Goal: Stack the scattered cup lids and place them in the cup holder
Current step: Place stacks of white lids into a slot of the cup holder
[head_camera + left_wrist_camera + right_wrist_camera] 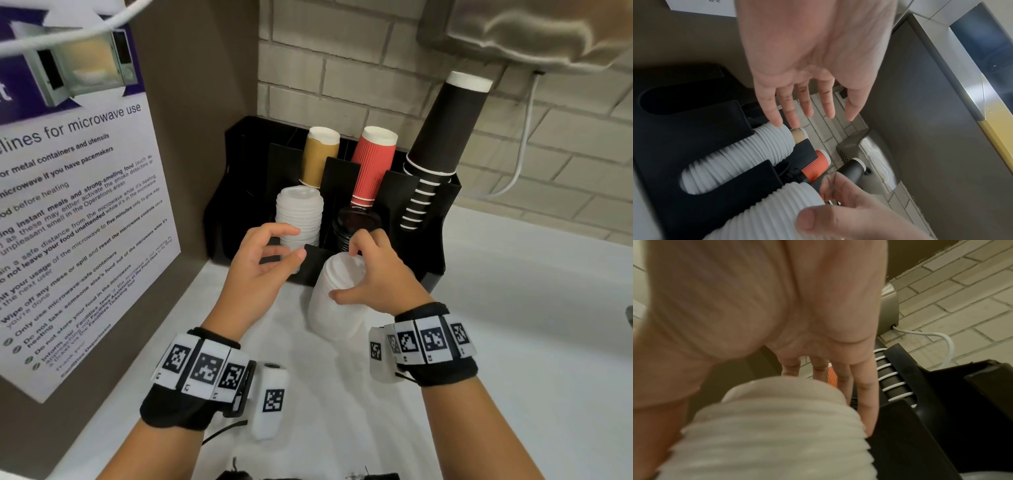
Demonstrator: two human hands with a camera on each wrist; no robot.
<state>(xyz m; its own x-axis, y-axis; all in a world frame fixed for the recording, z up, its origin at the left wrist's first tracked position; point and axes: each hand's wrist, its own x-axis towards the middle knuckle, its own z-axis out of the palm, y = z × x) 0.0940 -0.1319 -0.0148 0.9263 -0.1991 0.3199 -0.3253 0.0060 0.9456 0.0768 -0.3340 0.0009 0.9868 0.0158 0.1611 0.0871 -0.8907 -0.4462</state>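
Steadying the tall white lid stack (337,301) on the counter (513,342) just near the black cup holder (442,219), keep your right hand (380,274) curled around it while your spread, empty left hand (263,260) guides it in.

Left hand (263,260) loose, empty, right hand (373,274) curled in grip

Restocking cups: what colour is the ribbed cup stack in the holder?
Red, with white rims: the ribbed cup stack shows best in the head view.
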